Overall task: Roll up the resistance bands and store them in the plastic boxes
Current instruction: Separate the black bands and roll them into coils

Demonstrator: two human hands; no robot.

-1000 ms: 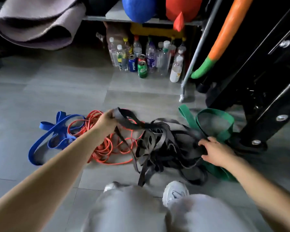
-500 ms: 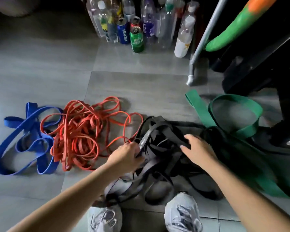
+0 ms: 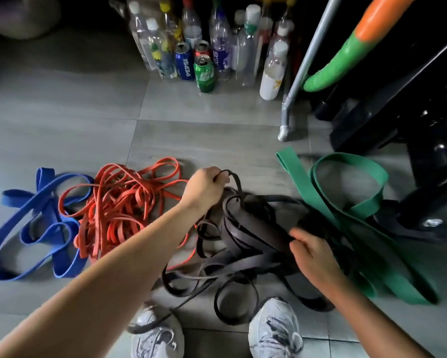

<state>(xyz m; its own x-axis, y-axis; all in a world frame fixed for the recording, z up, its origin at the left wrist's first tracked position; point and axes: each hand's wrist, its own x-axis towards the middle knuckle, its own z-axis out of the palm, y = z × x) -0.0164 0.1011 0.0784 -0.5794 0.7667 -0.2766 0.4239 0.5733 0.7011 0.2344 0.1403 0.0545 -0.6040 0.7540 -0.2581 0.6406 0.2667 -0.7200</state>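
Tiled floor [image 3: 62, 112], dim light, view straight down past both forearms.

Four heaps of resistance bands lie side by side on the floor. Far left: blue band [image 3: 36, 228], wide, in loose loops. Next to it and touching: orange bands [image 3: 119, 202], thin, heavily tangled. Centre: black bands [image 3: 243, 241], a knotted pile just in front of the shoes [image 3: 276, 329], with one strand trailing over the left shoe's toe. Right: green band [image 3: 346, 208], the widest, one loop standing open, its lower run overlapping the edge of the black pile.

Left hand [image 3: 204, 187]: clenched around one loop of the black bands at the far side of the pile, the loop arching up out of the fist.

Right hand [image 3: 312, 251]: fingers curled into the black bands at the pile's right edge, grasping a strand (slightly blurred, so the exact finger placement is unclear).

All bands are unrolled.

Background: plastic bottles [image 3: 271, 71] and cans [image 3: 204, 73] stand clustered at the far edge. A metal leg [image 3: 294, 86] slants down beside them. A green-and-orange foam roller [image 3: 346, 55] leans against a black frame [image 3: 410, 125] at right.
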